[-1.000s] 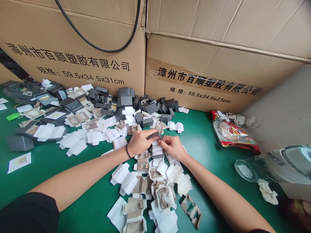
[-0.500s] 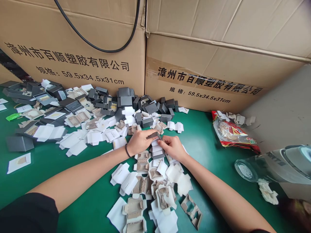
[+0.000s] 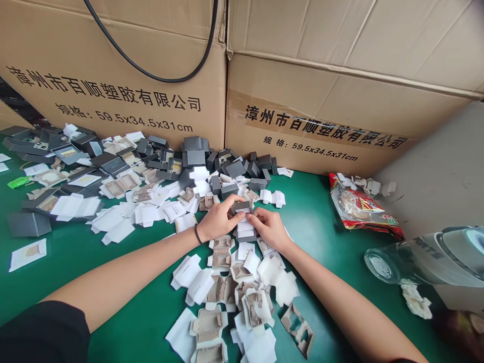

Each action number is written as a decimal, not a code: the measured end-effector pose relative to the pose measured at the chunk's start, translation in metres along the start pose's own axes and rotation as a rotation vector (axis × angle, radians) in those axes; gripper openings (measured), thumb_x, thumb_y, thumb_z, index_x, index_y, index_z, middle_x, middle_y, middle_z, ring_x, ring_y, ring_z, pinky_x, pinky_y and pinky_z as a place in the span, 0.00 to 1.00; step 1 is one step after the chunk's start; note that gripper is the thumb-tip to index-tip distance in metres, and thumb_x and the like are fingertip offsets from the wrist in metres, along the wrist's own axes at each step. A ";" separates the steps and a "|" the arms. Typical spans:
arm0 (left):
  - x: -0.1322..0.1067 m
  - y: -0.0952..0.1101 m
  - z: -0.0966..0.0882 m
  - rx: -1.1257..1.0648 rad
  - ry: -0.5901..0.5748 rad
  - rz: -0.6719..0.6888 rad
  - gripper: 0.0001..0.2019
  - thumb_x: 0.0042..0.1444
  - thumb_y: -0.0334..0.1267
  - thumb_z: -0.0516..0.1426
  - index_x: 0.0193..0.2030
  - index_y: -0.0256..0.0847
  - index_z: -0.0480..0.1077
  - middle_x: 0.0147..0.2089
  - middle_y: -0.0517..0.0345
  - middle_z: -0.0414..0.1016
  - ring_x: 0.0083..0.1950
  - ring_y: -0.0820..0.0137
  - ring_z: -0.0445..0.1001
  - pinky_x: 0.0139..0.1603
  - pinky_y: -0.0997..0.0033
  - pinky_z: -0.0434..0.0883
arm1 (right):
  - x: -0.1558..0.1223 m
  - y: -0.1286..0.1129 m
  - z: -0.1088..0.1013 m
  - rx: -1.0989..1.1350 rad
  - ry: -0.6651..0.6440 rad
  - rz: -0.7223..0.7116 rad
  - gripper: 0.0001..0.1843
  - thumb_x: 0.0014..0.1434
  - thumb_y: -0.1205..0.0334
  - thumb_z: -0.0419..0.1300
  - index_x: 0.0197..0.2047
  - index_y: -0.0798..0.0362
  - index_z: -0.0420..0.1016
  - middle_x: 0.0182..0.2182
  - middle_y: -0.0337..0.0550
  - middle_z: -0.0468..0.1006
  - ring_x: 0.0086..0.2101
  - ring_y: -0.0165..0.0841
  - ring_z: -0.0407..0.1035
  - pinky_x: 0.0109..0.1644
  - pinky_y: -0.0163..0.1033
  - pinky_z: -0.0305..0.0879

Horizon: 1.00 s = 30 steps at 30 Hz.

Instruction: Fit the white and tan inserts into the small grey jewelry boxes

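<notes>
My left hand (image 3: 218,222) and my right hand (image 3: 270,229) meet at the middle of the table, both closed on one small dark grey box (image 3: 242,206). Its lid is raised, and white paper lining shows inside the lower half. The left thumb and forefinger grip the lid from the left; my right fingers press at the box's right side, their tips partly hidden. Just below the hands, a pile of white paper pieces (image 3: 187,272) and folded grey cardboard inserts (image 3: 219,290) spreads towards me.
Several dark grey boxes (image 3: 194,151) lie heaped at the back, in front of large cardboard cartons (image 3: 151,60). On the right are a red-and-clear food packet (image 3: 363,204), a clear bottle (image 3: 423,257) lying on its side and crumpled tissue (image 3: 416,300). A black cable (image 3: 166,79) hangs above.
The box's lid has turned from slanted to nearly level, its dark face now towards me. My left thumb has come down onto its front edge; the right hand has barely moved.
</notes>
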<state>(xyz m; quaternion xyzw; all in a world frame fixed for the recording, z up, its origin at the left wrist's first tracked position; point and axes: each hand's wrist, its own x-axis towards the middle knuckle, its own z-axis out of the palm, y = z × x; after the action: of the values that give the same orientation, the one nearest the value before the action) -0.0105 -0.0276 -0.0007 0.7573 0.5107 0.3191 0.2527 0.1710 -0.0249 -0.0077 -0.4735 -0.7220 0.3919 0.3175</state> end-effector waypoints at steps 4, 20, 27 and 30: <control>0.001 -0.001 0.000 -0.027 -0.037 -0.020 0.17 0.56 0.48 0.52 0.47 0.40 0.62 0.25 0.63 0.67 0.25 0.72 0.68 0.27 0.74 0.63 | 0.000 0.001 0.000 0.013 -0.002 -0.004 0.19 0.58 0.48 0.51 0.22 0.52 0.57 0.14 0.32 0.62 0.18 0.25 0.54 0.23 0.32 0.50; 0.003 0.007 -0.001 -0.044 -0.055 -0.027 0.12 0.58 0.46 0.50 0.32 0.39 0.62 0.22 0.65 0.61 0.23 0.75 0.62 0.26 0.75 0.57 | 0.001 0.002 0.002 -0.070 0.041 -0.047 0.19 0.59 0.49 0.49 0.22 0.52 0.54 0.15 0.31 0.58 0.19 0.25 0.50 0.24 0.32 0.47; 0.001 0.003 0.000 -0.036 -0.039 0.028 0.11 0.58 0.44 0.50 0.33 0.38 0.64 0.23 0.63 0.64 0.24 0.75 0.62 0.27 0.75 0.58 | -0.002 -0.003 0.004 -0.046 0.125 -0.061 0.13 0.56 0.52 0.53 0.27 0.52 0.62 0.17 0.32 0.62 0.19 0.25 0.54 0.23 0.30 0.51; 0.001 0.002 -0.001 -0.035 -0.090 0.045 0.12 0.58 0.45 0.50 0.34 0.38 0.65 0.24 0.63 0.65 0.25 0.75 0.63 0.27 0.76 0.58 | -0.004 -0.004 0.004 -0.053 0.182 -0.112 0.09 0.56 0.55 0.55 0.34 0.52 0.64 0.20 0.32 0.65 0.21 0.25 0.57 0.25 0.30 0.54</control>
<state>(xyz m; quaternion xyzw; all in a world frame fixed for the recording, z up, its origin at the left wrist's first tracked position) -0.0093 -0.0272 0.0019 0.7778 0.4759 0.2992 0.2812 0.1668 -0.0304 -0.0063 -0.4743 -0.7256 0.3098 0.3905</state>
